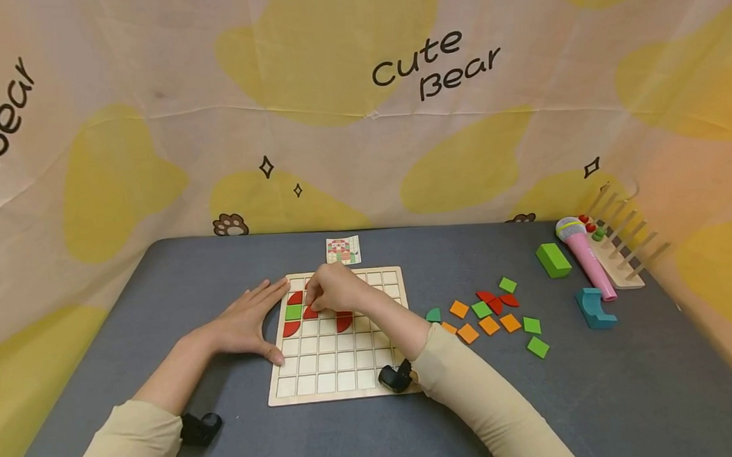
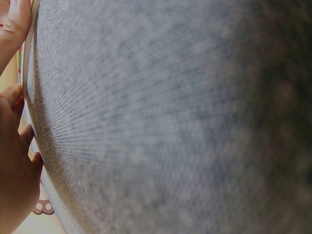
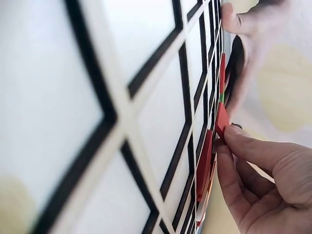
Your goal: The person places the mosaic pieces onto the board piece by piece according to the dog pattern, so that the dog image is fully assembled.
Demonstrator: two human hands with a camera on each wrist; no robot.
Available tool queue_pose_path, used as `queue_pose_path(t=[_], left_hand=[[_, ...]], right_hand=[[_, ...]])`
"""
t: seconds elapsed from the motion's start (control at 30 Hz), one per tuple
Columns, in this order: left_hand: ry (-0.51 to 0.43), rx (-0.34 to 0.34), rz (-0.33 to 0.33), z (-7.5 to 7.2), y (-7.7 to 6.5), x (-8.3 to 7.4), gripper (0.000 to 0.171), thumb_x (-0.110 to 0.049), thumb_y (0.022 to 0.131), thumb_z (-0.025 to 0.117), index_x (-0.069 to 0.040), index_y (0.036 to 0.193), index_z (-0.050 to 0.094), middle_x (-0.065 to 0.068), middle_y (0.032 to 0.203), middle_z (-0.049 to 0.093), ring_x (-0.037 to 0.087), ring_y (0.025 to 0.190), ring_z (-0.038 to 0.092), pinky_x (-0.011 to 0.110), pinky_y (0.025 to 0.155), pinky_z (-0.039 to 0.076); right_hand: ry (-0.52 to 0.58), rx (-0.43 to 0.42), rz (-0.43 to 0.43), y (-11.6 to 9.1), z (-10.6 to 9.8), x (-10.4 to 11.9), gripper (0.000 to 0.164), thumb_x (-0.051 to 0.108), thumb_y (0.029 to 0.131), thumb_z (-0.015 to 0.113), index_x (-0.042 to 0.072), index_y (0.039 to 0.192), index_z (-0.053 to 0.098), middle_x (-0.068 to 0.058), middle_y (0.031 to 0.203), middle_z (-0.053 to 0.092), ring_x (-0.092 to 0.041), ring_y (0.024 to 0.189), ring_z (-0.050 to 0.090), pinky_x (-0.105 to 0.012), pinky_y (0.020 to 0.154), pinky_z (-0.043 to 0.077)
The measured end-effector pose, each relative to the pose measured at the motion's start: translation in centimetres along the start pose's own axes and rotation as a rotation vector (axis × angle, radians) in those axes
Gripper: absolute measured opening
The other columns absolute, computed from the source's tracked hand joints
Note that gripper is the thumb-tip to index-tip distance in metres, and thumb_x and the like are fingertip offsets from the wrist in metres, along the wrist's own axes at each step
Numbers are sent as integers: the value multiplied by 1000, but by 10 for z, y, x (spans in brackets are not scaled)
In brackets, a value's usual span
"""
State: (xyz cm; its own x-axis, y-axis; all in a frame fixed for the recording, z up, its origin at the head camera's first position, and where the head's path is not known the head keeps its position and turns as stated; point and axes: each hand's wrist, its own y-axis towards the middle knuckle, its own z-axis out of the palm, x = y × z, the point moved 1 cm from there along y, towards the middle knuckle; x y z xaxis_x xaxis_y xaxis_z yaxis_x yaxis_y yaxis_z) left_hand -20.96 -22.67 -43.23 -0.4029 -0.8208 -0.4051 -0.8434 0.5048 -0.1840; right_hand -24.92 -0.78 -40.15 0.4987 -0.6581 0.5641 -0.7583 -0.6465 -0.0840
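Observation:
A wooden grid board (image 1: 336,363) lies on the dark table. My left hand (image 1: 242,325), fingers spread, rests along its left edge, with the thumb at the lower part of that edge. Over the upper left cells, my right hand (image 1: 338,287) pinches a red tile (image 3: 222,119) between thumb and fingertips, tilted at the board's surface. In the leftmost column sit a green square tile (image 1: 293,312) and, below it, a red curved tile (image 1: 291,328); another red tile (image 1: 295,298) is above. Further right lies a red curved tile (image 1: 344,322). The right hand covers part of the upper rows.
A small picture card (image 1: 343,249) lies behind the board. Loose orange, green and red tiles (image 1: 489,326) are scattered to the right. Farther right are a green block (image 1: 553,260), a teal arched block (image 1: 595,309), a pink microphone (image 1: 588,257) and a pegged wooden stand (image 1: 627,279).

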Motion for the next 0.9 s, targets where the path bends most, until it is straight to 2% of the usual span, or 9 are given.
queue_pose_path(t=[0.6,0.9], left_hand=[[-8,-11,8,0,0,0,138,-70,53,84,-7,158,19,14,167,15,47,153,11,71,118,14],[2,-3,-8,1,0,-1,138,-70,54,84,-8,159,18,13,168,14,46,153,11,71,118,13]], right_hand=[[-63,6,-34,-1,2,0,9,8,85,76,15,89,80,3,88,78,-9,85,69,-16,72,50],[0,-26,-74,-5,-6,-4,5,9,86,73,11,87,78,0,84,76,-5,71,60,-15,65,45]])
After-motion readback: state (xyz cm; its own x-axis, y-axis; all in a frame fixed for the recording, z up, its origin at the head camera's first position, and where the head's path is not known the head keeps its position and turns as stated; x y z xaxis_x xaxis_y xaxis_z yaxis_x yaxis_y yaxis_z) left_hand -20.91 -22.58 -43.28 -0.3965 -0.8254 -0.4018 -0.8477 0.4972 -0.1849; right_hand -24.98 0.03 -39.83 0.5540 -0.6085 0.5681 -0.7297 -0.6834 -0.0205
